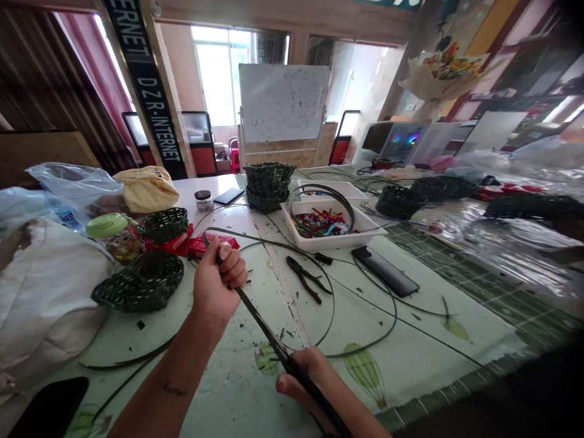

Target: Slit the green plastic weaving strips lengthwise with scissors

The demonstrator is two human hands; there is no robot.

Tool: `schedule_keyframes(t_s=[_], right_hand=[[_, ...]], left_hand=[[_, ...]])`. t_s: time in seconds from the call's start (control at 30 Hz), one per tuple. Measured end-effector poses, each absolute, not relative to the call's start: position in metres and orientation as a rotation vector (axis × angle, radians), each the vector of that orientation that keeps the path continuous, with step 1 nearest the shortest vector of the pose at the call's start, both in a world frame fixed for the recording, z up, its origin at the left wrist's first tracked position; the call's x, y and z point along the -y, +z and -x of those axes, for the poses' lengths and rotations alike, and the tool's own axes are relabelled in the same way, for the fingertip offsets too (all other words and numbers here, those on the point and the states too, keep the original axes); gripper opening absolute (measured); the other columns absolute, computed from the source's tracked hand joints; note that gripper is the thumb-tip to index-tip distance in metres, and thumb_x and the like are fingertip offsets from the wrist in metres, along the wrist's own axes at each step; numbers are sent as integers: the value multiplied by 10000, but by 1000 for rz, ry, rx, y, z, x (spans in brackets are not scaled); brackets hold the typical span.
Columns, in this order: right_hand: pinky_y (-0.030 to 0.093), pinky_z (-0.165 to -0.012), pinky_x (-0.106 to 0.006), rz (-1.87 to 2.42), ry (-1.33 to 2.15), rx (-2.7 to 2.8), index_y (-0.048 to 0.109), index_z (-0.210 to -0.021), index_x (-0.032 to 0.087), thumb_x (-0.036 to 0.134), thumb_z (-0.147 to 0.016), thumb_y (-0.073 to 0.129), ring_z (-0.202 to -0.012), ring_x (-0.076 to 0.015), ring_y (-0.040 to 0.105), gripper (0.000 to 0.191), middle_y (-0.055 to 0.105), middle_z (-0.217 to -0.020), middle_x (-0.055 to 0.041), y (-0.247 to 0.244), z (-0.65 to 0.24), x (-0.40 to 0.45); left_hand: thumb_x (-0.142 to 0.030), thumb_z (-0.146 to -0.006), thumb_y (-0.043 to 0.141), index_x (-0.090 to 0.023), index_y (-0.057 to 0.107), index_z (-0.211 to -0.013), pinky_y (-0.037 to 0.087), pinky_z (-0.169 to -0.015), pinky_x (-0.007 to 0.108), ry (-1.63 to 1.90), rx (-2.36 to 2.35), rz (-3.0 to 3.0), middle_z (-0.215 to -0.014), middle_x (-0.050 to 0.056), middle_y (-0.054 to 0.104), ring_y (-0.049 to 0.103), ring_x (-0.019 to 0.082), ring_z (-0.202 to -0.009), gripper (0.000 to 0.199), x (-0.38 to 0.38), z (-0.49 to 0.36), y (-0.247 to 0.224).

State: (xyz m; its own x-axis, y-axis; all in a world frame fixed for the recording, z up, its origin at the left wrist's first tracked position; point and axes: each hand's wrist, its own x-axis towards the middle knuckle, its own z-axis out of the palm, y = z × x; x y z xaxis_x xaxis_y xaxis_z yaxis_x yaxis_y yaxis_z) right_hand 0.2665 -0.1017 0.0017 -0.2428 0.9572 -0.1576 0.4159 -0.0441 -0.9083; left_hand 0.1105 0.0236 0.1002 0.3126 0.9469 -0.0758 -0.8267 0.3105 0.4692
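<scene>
My left hand [219,283] is a fist around a long dark green flat strip [262,325], which runs down and to the right to my right hand [303,377]. My right hand pinches the strip lower down, and its end is lost at the bottom edge. Loose dark strands [328,304] curve across the printed tablecloth [365,316] beside my hands. Steel pliers with dark handles [308,278] lie to the right of my left hand. A dark green woven basket [139,286] sits just left of my left wrist.
Farther back stand a stack of woven baskets [267,185] and a white tray of colored scraps [331,234]. A dark phone [385,271] lies on the right. White cloth [45,286] and a plastic bag [77,188] crowd the left side. Glossy plastic sheeting [502,249] covers the right.
</scene>
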Motion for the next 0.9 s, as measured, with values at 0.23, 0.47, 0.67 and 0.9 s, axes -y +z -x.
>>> schedule_keyframes(t_s=[0.23,0.47,0.67,0.9], right_hand=[[112,-405,-229,1486,1156,1797,253,-563,201,635,-771,507,-501,-78,208,544,199,-551,57,5,-272,111],[95,-403,-245,1518,1118,1731,200,-533,212,707,-750,467,-480,-77,170,603,170,-524,59,4,-266,108],[98,-397,-253,1523,1138,1631,196,-486,218,654,-695,585,-456,-76,169,620,155,-479,64,-9,-261,102],[107,-400,-245,1542,1095,1556,201,-467,216,552,-686,633,-461,-74,170,590,160,-482,66,-17,-257,100]], left_hand=[[-343,-914,411,-163,367,-533,89,-328,199,1192,-402,-403,-456,-75,143,159,52,-337,424,-12,-124,97],[-336,-922,392,-167,355,-539,90,-329,200,1232,-414,-401,-459,-76,137,167,53,-332,420,-13,-123,98],[-328,-918,401,-170,354,-545,100,-323,193,1237,-414,-406,-451,-76,144,173,55,-330,408,-15,-122,98],[-333,-918,401,-171,355,-544,109,-321,194,1241,-410,-396,-448,-75,146,175,56,-331,410,-16,-122,96]])
